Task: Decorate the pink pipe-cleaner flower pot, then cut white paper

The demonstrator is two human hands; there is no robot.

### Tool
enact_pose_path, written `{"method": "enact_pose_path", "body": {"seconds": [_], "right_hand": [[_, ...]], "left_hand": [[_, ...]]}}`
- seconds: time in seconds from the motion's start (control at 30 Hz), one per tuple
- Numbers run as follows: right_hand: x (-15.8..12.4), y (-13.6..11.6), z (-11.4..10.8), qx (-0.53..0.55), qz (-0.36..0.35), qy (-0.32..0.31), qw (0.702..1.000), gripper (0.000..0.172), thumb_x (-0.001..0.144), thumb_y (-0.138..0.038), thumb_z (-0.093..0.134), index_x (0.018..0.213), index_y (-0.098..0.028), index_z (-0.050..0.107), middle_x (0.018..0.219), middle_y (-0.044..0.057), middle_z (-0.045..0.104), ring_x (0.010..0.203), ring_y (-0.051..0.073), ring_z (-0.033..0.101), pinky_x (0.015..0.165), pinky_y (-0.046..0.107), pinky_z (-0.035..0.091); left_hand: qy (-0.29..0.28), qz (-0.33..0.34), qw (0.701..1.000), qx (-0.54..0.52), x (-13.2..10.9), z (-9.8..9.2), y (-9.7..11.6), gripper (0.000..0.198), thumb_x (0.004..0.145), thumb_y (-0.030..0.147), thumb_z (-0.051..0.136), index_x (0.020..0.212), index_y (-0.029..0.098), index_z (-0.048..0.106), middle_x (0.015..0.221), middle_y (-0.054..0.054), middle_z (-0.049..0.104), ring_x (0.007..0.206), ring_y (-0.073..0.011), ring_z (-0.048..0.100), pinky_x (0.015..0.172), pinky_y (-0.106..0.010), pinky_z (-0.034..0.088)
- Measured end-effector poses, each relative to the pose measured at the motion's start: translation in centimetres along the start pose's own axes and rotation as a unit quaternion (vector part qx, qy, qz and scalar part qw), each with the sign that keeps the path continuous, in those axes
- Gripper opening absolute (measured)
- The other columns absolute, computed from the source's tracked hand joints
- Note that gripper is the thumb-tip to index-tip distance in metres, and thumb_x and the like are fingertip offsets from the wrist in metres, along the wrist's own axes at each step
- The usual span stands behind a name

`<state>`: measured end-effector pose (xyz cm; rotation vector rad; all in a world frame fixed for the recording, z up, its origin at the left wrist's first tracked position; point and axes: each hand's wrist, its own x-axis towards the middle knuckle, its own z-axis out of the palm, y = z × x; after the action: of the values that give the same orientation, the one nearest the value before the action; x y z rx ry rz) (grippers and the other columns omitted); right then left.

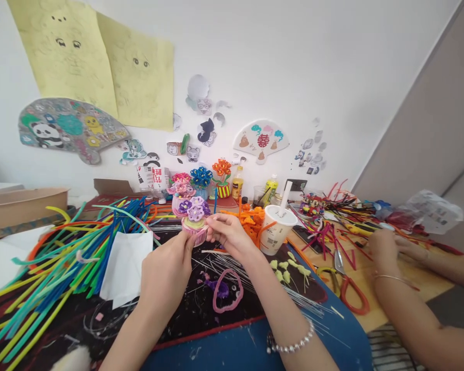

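Note:
My left hand [168, 270] holds a small pink pot [198, 237] made of pipe cleaners, thumb against its front. Purple and lilac pipe-cleaner flowers [195, 208] stand in the pot above a pale green filling. At the pot's right rim, the fingers of my right hand [232, 237] are pinched together against it; exactly what lies between the fingertips is hidden. Below my hands, a loop of mauve pipe cleaner [215, 301] lies on the dark mat [178, 322] beside thin wires.
Coloured pipe cleaners [77, 273] are heaped left, near a white paper packet [127, 268]. A white cup with a straw [277, 232] stands right, before orange-handled scissors [353, 296]. Finished orange flowers [222, 169] stand behind. Another person's hands [386, 247] work at far right.

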<state>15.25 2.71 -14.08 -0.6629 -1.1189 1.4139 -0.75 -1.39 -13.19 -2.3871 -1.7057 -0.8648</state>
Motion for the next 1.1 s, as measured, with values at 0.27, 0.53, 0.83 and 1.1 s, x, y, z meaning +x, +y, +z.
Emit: {"method": "enact_pose_path", "body": {"seconds": [0.27,0.53,0.83,1.1], "right_hand": [[-0.2,0.1,0.2,-0.019,0.024,-0.018,0.999,0.029,0.062,-0.037,0.085,0.069,-0.013,0.069,0.058,0.0,0.068,0.049,0.01,0.061,0.052,0.021,0.048],[-0.1,1.1,0.7,-0.011,0.029,-0.029,0.999,0.031,0.061,-0.037,0.086,0.071,-0.012,0.07,0.058,0.002,0.068,0.048,0.011,0.061,0.051,0.023,0.048],[0.4,0.4,-0.7,0.018,-0.021,0.022,0.999,0.026,0.063,-0.037,0.085,0.069,-0.017,0.068,0.056,-0.004,0.065,0.049,0.008,0.059,0.053,0.019,0.048],[0.0,0.6,-0.1,-0.017,0.02,-0.02,0.999,0.026,0.062,-0.032,0.085,0.066,-0.012,0.07,0.056,0.002,0.069,0.048,0.011,0.062,0.05,0.022,0.049]], "left_hand": [[-0.005,0.005,1.0,-0.003,-0.1,-0.1,0.2,0.026,0.097,0.028,0.04,0.08,0.021,0.057,0.07,-0.003,0.07,0.071,-0.0215,0.069,0.054,-0.027,0.027],[-0.008,0.009,1.0,-0.003,-0.3,0.0,0.2,0.025,0.098,0.024,0.04,0.081,0.021,0.058,0.073,-0.001,0.072,0.071,-0.0186,0.069,0.054,-0.026,0.029],[-0.014,0.002,1.0,0.002,-0.4,0.0,0.2,0.026,0.098,0.029,0.039,0.086,0.021,0.06,0.077,-0.003,0.073,0.073,-0.0216,0.07,0.056,-0.028,0.028],[-0.02,-0.001,1.0,0.009,-0.3,-0.1,0.4,0.025,0.098,0.028,0.041,0.084,0.021,0.06,0.074,-0.003,0.072,0.073,-0.023,0.069,0.055,-0.027,0.027]]}}
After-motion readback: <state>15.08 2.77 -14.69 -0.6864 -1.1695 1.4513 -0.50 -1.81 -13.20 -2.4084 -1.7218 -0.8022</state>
